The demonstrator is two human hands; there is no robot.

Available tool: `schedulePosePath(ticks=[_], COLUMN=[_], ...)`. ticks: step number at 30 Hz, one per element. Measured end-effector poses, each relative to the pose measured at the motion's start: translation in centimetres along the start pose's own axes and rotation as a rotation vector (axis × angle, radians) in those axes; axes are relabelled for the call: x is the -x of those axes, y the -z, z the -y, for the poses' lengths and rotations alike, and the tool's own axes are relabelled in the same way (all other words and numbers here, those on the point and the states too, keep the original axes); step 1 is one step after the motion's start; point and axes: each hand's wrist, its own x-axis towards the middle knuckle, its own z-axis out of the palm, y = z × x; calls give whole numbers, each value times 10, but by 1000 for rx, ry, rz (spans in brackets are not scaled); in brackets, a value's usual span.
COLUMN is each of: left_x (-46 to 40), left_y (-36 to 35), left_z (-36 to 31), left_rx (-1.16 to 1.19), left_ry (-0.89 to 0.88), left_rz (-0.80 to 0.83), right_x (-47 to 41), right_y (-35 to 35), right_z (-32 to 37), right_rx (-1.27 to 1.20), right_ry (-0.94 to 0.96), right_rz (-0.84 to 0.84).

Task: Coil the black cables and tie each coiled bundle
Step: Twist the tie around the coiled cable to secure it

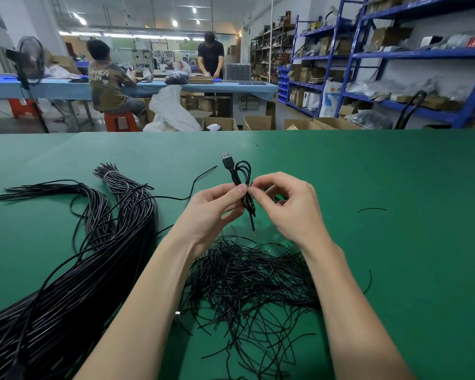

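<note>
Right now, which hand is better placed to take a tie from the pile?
Probably the right hand: the left hand pinches the coiled cable and holds it together, and the pile of ties lies just below the right wrist.

Left hand (213, 205) and right hand (283, 204) pinching coiled cable (243, 174), green table (395, 242)

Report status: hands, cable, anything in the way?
Left hand and right hand both pinch the coiled cable above the green table, USB plug up. Tie not confirmed. Loose tie pile below the hands, uncoiled cables left; nothing blocking.
</note>
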Motion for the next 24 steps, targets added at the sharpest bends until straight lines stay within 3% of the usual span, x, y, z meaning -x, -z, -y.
schedulePosePath(ticks=[6, 11, 13, 15, 18, 20, 24], left_x=[0, 0, 0, 0, -2, -3, -4], left_y=[1, -2, -3, -5, -3, -1, 3], left_z=[1, 3, 6, 8, 13, 15, 11], left_rx=[-27, -133, -331, -526, -640, -518, -110], left_ry=[-26, -154, -281, -394, -405, -289, -39], left_rz=[9, -40, -99, -104, -93, -113, -135], right_x=[-1, -2, -1, -1, 0, 2, 5], right_y=[2, -1, -2, -2, 1, 0, 3], right_z=[2, 2, 2, 1, -2, -4, -6], right_rx=[42, -46, -174, -449, -876, -796, -119], right_ry=[-13, -181, -328, -599, -1006, -969, -402], right_rz=[63, 68, 85, 120, 188, 203, 144])
